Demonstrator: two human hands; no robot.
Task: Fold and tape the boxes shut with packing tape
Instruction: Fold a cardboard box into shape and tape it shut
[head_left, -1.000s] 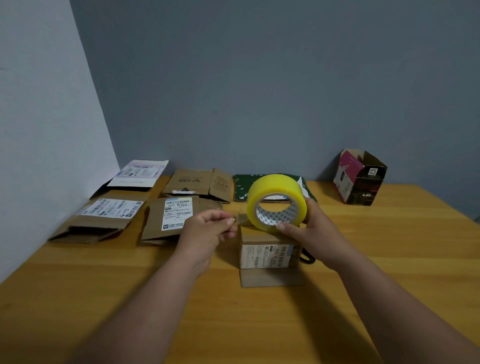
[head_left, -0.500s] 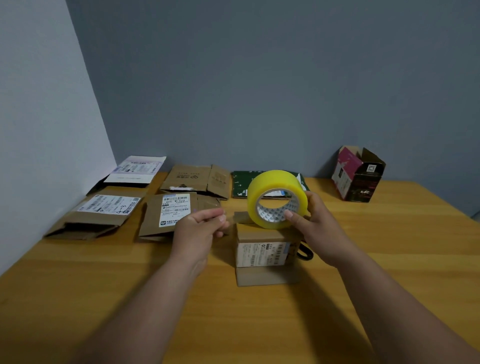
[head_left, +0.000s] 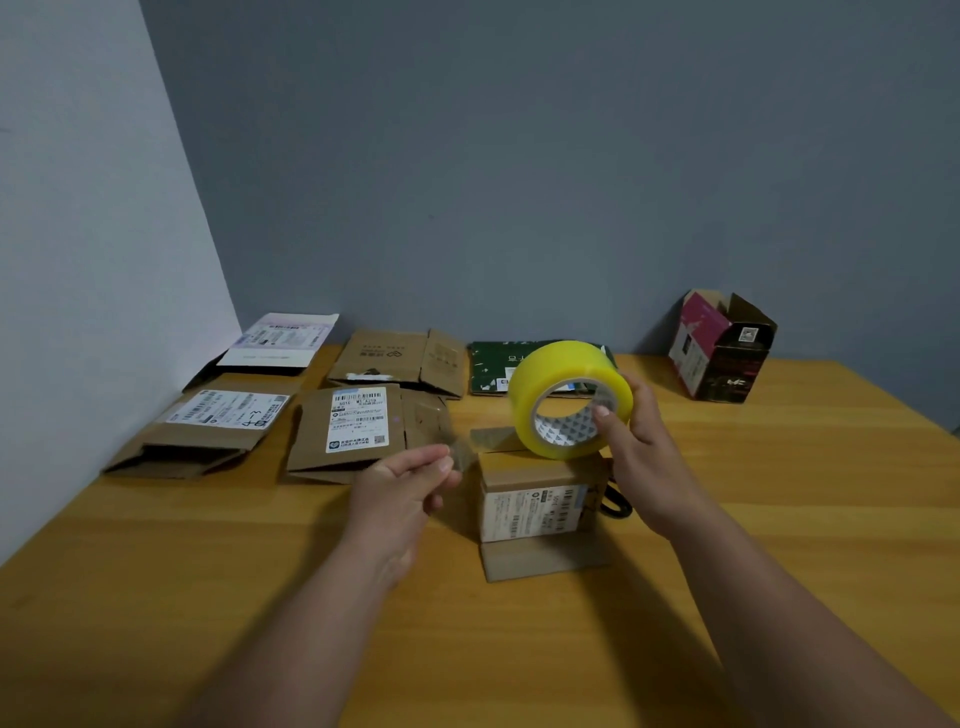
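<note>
Over the small box (head_left: 537, 499) in the middle of the table, my right hand (head_left: 641, 457) grips the yellow tape roll (head_left: 569, 399) — my left hand (head_left: 402, 480) pinches the loose tape end (head_left: 462, 451), stretched sideways to the left, the box just below.

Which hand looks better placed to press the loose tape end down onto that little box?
The left hand: it pinches the clear tape end just left of the small box. The right hand is busy gripping the yellow tape roll above the box.
</note>
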